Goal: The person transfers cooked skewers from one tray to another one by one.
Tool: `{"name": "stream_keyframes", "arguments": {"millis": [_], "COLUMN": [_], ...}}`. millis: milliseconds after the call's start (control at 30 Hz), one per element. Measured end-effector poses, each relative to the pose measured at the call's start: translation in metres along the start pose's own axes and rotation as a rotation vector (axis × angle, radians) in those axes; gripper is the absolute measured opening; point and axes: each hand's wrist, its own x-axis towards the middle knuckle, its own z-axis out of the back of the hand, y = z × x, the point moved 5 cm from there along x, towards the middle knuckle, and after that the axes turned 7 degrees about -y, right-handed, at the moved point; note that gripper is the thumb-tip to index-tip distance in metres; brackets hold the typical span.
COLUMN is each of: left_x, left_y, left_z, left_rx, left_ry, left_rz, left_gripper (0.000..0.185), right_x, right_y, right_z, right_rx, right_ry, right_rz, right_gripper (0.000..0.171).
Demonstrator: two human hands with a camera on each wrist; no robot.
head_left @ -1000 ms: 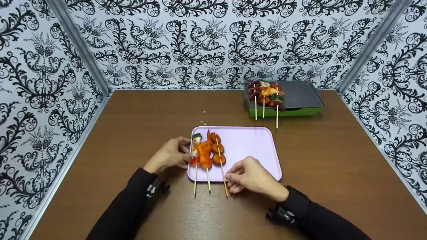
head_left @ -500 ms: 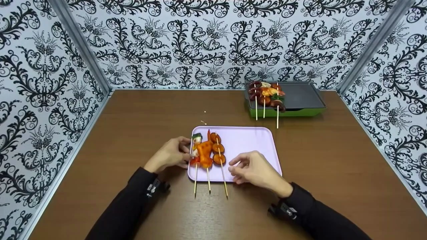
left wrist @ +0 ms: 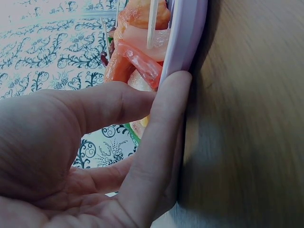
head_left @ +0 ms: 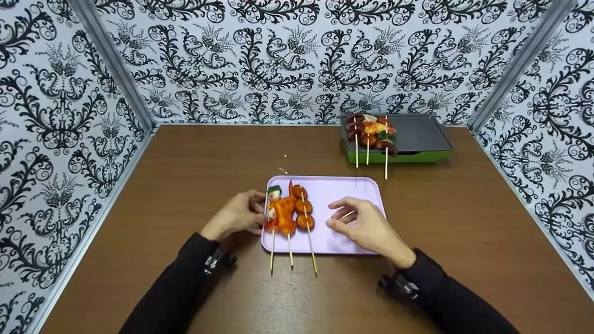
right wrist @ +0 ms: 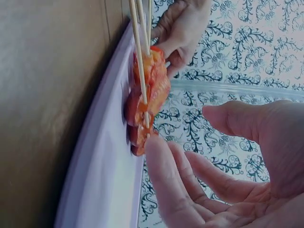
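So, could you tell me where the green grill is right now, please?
In the head view, the green grill sits at the table's far right, by the back wall, beyond the pink tray, with three skewers lying on it.

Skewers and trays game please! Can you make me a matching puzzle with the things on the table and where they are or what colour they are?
Things:
1. pink tray
2. green-based grill tray
3. left hand
4. right hand

Descriptions:
A. at the far right of the table
B. empty, above the pink tray
C. lilac-pink, holding three skewers
D. at the pink tray's left edge

Pairs: 1-C, 2-A, 3-D, 4-B
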Motion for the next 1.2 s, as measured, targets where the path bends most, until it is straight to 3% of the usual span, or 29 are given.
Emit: {"name": "stream_keyframes", "arguments": {"millis": [433, 1000, 1200], "left_x": [0.000, 0.000, -0.001], "left_y": [-0.001, 0.000, 0.000], "left_z": [0.000, 0.000, 0.000], "left_rx": [-0.004, 0.007, 0.014], "left_ry": [-0.003, -0.010, -0.009], "left_rz": [0.000, 0.004, 0.013], "left_gripper": [0.063, 0.062, 0.063], "right_x": [0.005, 0.013, 0.018], "right_y": [0.002, 0.004, -0.002], "right_z": [0.026, 0.060, 0.074], "right_rx": [-0.075, -0.257, -0.323], "right_ry": [-0.143, -0.364, -0.442], "right_rz": [0.075, 0.215, 0.216], "right_gripper": [0.053, 0.071, 0.078]}}
